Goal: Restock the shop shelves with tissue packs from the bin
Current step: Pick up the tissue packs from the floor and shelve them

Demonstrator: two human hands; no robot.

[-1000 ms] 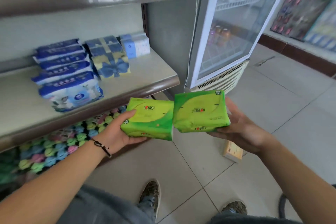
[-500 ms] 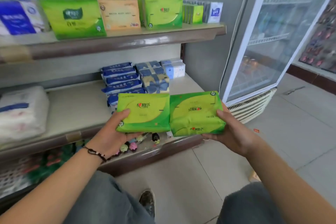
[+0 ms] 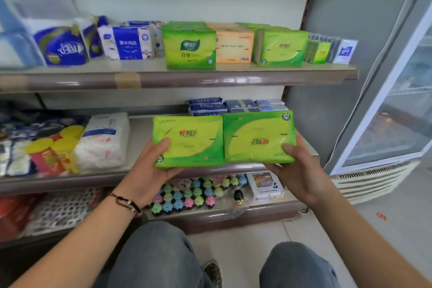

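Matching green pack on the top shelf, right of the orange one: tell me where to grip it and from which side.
Grip the matching green pack by its front end, thumb on top and fingers underneath, coming straight in from the aisle. Its front face is exposed, while the orange pack and small packets crowd its two sides.

Two lime-green tissue packs (image 3: 188,141) (image 3: 258,137) with yellow-green swooshes, orange pack (image 3: 234,46) on the upper shelf, blue-and-white packs (image 3: 127,43), pastel pink, blue and green toys (image 3: 187,196), brown shelf edge (image 3: 210,80), black cord bracelet (image 3: 126,202).
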